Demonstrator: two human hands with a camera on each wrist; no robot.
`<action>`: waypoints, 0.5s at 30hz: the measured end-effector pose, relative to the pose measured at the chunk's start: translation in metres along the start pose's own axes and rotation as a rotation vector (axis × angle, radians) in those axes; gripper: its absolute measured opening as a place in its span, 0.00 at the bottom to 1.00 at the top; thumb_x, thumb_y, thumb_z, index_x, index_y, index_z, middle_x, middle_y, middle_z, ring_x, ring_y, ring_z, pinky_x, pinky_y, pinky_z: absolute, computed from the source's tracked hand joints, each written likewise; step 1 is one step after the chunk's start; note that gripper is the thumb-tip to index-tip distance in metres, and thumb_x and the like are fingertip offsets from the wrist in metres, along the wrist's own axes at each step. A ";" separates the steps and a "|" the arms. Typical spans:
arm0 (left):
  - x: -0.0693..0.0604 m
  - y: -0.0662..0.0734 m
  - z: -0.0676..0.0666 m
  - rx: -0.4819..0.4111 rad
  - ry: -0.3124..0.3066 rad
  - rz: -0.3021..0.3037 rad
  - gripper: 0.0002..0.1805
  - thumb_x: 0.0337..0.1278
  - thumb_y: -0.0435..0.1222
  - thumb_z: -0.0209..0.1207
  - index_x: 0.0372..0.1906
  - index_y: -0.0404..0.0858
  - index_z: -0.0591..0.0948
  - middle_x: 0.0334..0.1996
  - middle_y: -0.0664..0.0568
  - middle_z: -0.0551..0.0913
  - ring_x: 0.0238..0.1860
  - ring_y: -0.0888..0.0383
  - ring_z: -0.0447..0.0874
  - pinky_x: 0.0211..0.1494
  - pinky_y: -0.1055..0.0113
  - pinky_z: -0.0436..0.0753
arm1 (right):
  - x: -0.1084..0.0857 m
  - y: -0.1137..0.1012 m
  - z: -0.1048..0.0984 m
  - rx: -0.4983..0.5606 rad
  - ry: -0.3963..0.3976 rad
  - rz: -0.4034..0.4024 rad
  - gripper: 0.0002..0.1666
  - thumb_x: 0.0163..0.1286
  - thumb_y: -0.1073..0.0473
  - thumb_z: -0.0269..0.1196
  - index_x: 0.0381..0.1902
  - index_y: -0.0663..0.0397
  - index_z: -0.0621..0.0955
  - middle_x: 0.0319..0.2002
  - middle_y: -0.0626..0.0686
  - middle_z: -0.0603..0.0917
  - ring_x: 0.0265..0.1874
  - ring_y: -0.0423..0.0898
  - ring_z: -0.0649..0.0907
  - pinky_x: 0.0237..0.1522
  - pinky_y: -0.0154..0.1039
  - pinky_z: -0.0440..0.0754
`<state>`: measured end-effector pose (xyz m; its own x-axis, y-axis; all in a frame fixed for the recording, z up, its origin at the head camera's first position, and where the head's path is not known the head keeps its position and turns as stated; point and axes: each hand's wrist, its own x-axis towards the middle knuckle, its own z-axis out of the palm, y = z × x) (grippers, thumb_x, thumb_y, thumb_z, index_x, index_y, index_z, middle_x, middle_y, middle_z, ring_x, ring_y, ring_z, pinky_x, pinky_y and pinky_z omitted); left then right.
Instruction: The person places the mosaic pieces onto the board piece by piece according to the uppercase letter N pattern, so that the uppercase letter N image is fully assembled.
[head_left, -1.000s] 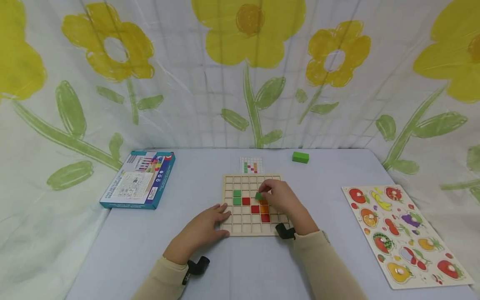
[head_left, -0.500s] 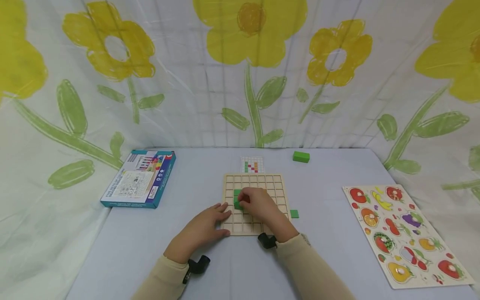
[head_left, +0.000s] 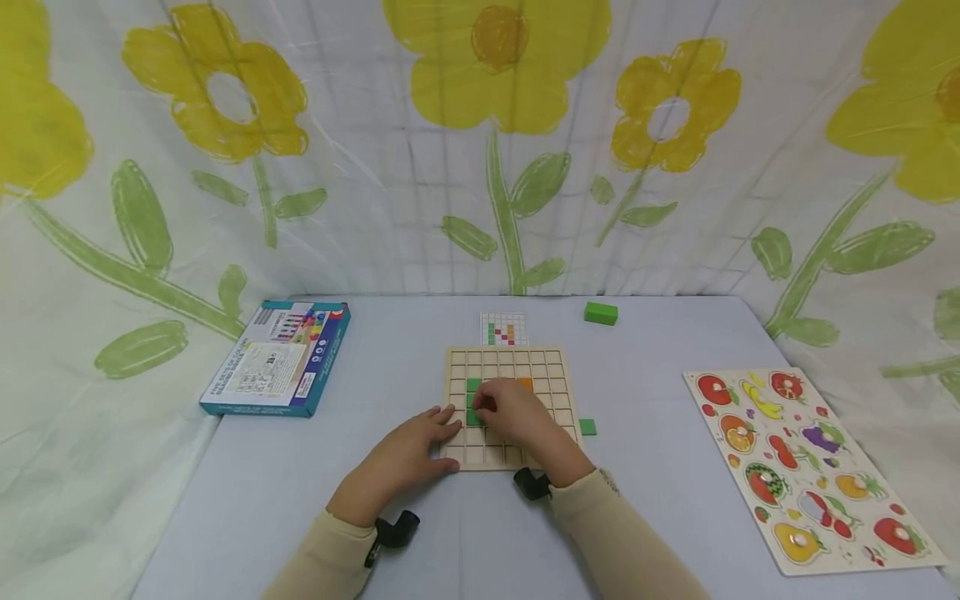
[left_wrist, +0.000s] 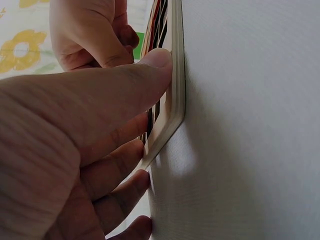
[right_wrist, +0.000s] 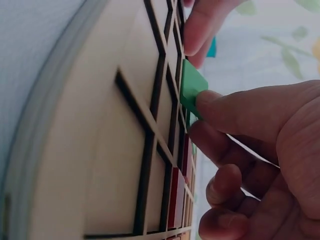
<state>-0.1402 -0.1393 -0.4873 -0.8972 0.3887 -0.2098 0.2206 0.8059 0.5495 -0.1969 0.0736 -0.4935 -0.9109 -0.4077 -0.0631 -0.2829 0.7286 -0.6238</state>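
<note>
Between thumb and fingertips my right hand (head_left: 517,417) pinches a small square green tile (right_wrist: 192,85), tilted against the wooden grid board (head_left: 551,358). The tile is over the board's left part, in line with other green tiles (head_left: 473,385). An orange tile (head_left: 527,384) shows beyond the right hand. Red tiles (right_wrist: 176,197) sit in grid cells in the right wrist view; that hand hides them from the head. My left hand (head_left: 408,446) rests at the board's left edge, fingers spread, thumb on the corner nearest me.
A pattern card (head_left: 504,329) lies behind the board. One loose green tile (head_left: 588,427) lies to its right, a green block (head_left: 601,313) farther back. A blue box (head_left: 277,358) stands at left; a fruit puzzle board (head_left: 810,475) lies at right.
My right hand has moved left across the board with the green tile, then slightly lower toward a cell. The loose tile on the right has come into sight. My left hand stays put.
</note>
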 end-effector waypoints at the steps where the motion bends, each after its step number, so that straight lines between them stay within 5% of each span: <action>1: 0.000 0.000 0.000 -0.002 0.000 -0.001 0.36 0.64 0.44 0.77 0.75 0.40 0.81 0.83 0.49 0.70 0.85 0.42 0.64 0.83 0.39 0.70 | 0.000 0.000 0.000 -0.009 0.002 -0.001 0.03 0.76 0.62 0.71 0.40 0.48 0.89 0.39 0.45 0.86 0.39 0.43 0.81 0.48 0.44 0.85; 10: 0.002 -0.001 0.000 -0.009 0.000 -0.002 0.36 0.65 0.43 0.76 0.75 0.41 0.80 0.83 0.49 0.70 0.86 0.42 0.63 0.84 0.39 0.70 | -0.001 0.000 0.001 -0.057 0.023 -0.021 0.06 0.76 0.61 0.72 0.36 0.46 0.91 0.38 0.44 0.86 0.37 0.41 0.81 0.46 0.42 0.85; 15: 0.001 0.000 0.001 -0.013 -0.003 -0.021 0.36 0.64 0.44 0.77 0.75 0.42 0.80 0.83 0.50 0.70 0.86 0.43 0.63 0.84 0.39 0.70 | -0.007 0.004 -0.015 -0.022 0.061 0.020 0.05 0.76 0.60 0.71 0.39 0.45 0.91 0.41 0.44 0.87 0.41 0.43 0.83 0.50 0.46 0.86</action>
<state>-0.1411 -0.1387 -0.4886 -0.9005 0.3732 -0.2232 0.1971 0.8078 0.5556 -0.1961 0.0877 -0.4836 -0.9328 -0.3592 -0.0279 -0.2702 0.7487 -0.6053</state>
